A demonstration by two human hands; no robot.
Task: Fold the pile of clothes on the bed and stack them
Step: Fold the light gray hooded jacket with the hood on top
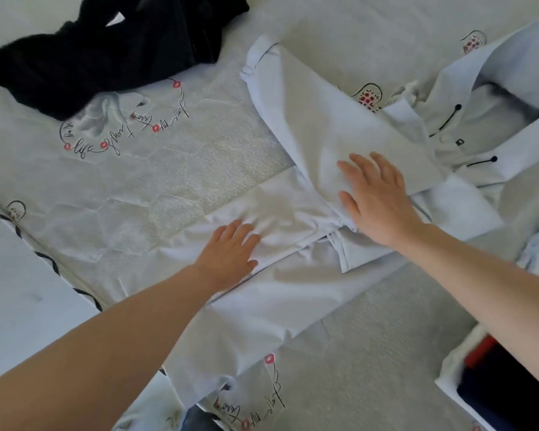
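1. Pale blue shirt (308, 144) spread face-down-ish across the printed bedsheet (175, 169), collar and dark buttons toward the right, one sleeve folded over the back.
2. Left hand (227, 253) flat, fingers straight, pressing the shirt's lower part, gripping nothing.
3. Right hand (377, 197) open, fingers spread, resting on the folded sleeve, holding nothing.
4. Black garment (106, 54) bunched at upper left, well apart from the shirt.
5. Dark and red clothes (504, 377) at lower right edge.

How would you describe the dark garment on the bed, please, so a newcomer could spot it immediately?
Start from the printed bedsheet and look to its far left corner. The black garment lies crumpled there, apart from both hands. It is the only dark, unfolded item; the shirt being smoothed is pale blue.
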